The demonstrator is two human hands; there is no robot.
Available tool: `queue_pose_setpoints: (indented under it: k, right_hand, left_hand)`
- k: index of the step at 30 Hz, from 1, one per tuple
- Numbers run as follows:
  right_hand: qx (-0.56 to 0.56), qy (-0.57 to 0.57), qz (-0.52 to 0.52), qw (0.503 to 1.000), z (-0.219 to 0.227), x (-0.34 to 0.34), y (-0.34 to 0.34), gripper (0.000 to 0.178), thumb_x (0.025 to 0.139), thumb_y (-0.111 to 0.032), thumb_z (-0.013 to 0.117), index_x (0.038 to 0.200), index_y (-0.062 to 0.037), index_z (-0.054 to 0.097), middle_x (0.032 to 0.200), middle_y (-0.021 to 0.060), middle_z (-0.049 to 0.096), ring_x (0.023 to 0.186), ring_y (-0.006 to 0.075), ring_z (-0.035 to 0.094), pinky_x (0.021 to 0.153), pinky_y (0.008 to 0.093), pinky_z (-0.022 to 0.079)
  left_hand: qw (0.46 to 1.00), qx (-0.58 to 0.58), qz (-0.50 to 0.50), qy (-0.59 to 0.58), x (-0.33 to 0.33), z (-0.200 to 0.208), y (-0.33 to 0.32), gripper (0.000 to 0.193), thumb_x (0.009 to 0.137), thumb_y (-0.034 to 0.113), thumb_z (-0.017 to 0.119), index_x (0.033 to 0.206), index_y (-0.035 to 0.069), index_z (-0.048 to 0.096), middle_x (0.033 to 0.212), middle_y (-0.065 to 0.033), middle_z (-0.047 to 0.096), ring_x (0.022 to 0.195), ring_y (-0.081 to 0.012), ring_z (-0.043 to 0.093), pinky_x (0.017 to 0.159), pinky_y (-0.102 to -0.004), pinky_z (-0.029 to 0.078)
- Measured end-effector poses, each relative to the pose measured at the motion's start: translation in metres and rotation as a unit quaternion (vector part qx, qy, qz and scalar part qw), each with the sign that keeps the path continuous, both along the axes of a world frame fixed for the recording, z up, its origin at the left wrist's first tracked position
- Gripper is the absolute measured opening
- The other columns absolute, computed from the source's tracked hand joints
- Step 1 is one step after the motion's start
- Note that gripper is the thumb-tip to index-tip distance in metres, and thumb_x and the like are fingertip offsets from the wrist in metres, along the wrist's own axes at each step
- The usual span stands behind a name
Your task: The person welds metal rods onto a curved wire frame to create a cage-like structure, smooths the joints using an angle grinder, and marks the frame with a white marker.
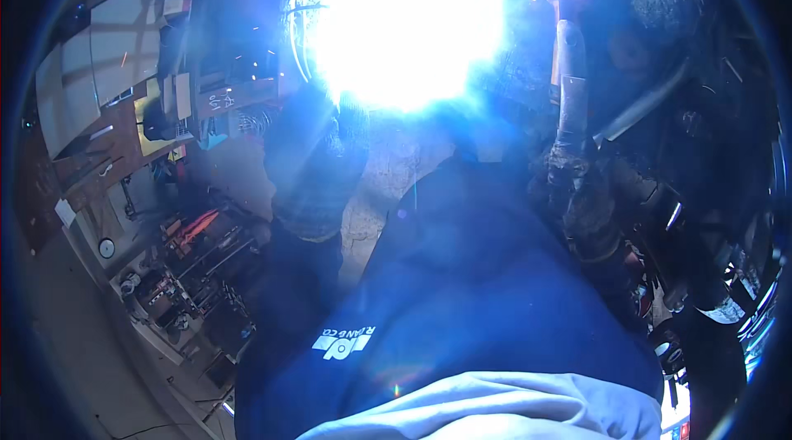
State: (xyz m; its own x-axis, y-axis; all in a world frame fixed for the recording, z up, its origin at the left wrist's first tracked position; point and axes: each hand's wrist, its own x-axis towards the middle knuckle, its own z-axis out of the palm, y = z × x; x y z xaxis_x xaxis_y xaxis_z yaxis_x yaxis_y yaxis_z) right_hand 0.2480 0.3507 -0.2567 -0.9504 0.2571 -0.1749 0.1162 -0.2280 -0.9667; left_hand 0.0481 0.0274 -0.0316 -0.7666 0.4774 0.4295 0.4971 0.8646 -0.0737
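Hot work seems in hand beneath a blue-white glare (404,28).
I have my right hand (577,192), in a rough dark glove, clenched around the lower end of a dull grey cylindrical tube (571,81), near the glare. My gloved left hand (313,164) fades into dazzle; I cannot tell its grip. Next calls for steadiness, I judge. Smooth off-white flat sheets (124,36) lie on the brown worktop (124,128).

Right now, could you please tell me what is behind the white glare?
Nothing behind the glare can be made out; only curved bright lines show beside its left edge.
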Motion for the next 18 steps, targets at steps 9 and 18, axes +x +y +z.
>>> queue_pose_setpoints:
  k: [9, 18]
  right_hand:
    - [0.305, 0.052, 0.023, 0.950, 0.054, -0.031, -0.010, 0.040, 0.107, -0.034, 0.052, 0.127, 0.0002, 0.059, 0.112, 0.0146, 0.066, 0.111, 0.0315, 0.063, 0.098, 0.0487, 0.052]
    - [-0.078, -0.046, 0.030, 0.995, 0.053, -0.032, -0.013, 0.041, 0.106, -0.036, 0.051, 0.125, 0.0002, 0.059, 0.111, 0.0135, 0.066, 0.104, 0.0297, 0.065, 0.095, 0.0444, 0.055]
  left_hand:
    - [0.998, -0.039, 0.004, -0.057, -0.015, -0.008, 0.001, 0.025, 0.097, 0.018, 0.068, 0.120, 0.011, 0.073, 0.104, -0.0059, 0.076, 0.087, -0.0220, 0.074, 0.075, -0.0340, 0.060]
    - [0.991, 0.032, 0.041, -0.121, -0.007, -0.001, 0.004, 0.033, 0.092, 0.011, 0.071, 0.125, 0.011, 0.070, 0.100, -0.0086, 0.076, 0.081, -0.0276, 0.074, 0.071, -0.0381, 0.061]
